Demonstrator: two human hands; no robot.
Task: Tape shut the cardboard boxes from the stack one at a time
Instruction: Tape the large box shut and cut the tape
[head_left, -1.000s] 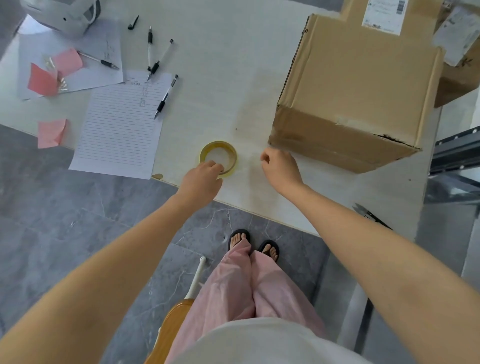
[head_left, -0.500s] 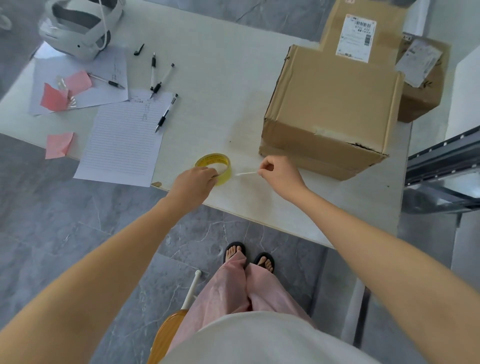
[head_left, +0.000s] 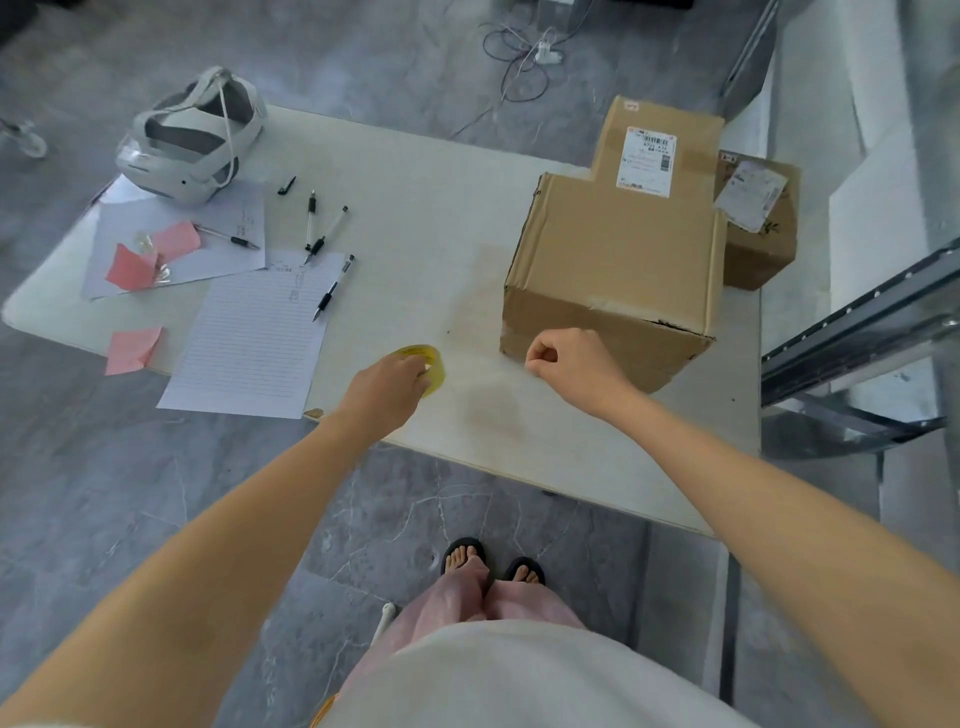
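A yellowish roll of clear tape (head_left: 428, 361) is held just above the white table (head_left: 415, 208) near its front edge; my left hand (head_left: 387, 389) grips it. My right hand (head_left: 569, 366) hovers to the right of the roll with fingers curled, pinching the pulled-out end of the tape; the clear strip between the hands is barely visible. Right behind that hand stands a large brown cardboard box (head_left: 618, 265) with its lid flap folded down. A second box (head_left: 657, 137) with a shipping label lies behind it, and a smaller one (head_left: 761, 244) sits at the right.
Lined paper (head_left: 254, 338), several pens (head_left: 332, 288), pink sticky notes (head_left: 132, 351) and a white headset (head_left: 189, 137) cover the table's left part. A metal frame (head_left: 857, 332) stands right of the table. Cables (head_left: 524, 62) lie on the floor beyond.
My right hand has drawn away from the roll to the right, stretching out more tape. The camera view has tilted up, showing more of the table and the boxes behind.
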